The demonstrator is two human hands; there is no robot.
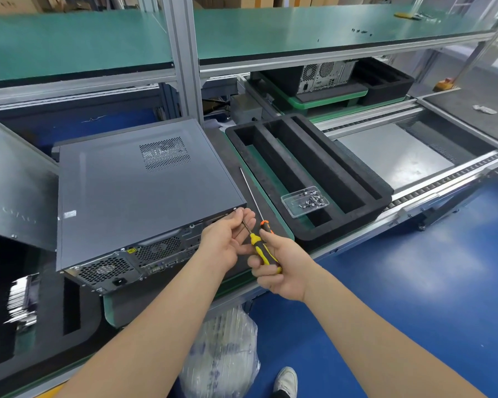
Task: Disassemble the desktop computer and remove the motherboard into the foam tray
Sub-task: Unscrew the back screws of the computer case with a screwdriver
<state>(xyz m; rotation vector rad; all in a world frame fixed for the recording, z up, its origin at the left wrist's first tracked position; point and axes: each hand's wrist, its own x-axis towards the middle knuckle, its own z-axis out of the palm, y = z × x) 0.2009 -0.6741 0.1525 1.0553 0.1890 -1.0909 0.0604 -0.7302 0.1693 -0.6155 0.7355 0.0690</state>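
A grey desktop computer (pixel 144 193) lies on its side on the bench, rear panel toward me, cover still on. My right hand (pixel 279 268) grips the yellow-and-black handle of a screwdriver (pixel 258 248). Its tip points at a screw at the case's rear top corner (pixel 235 209). My left hand (pixel 227 237) curls its fingers around the screwdriver shaft near that corner. A black foam tray (pixel 322 173) with long slots sits on a green base to the right of the case.
A clear plastic dish of screws (pixel 304 201) rests on the foam tray. A long screwdriver with an orange handle (pixel 253 196) lies between case and tray. Another computer (pixel 325 76) stands at the back. A grey panel (pixel 15 179) leans at left. A conveyor (pixel 414 156) runs right.
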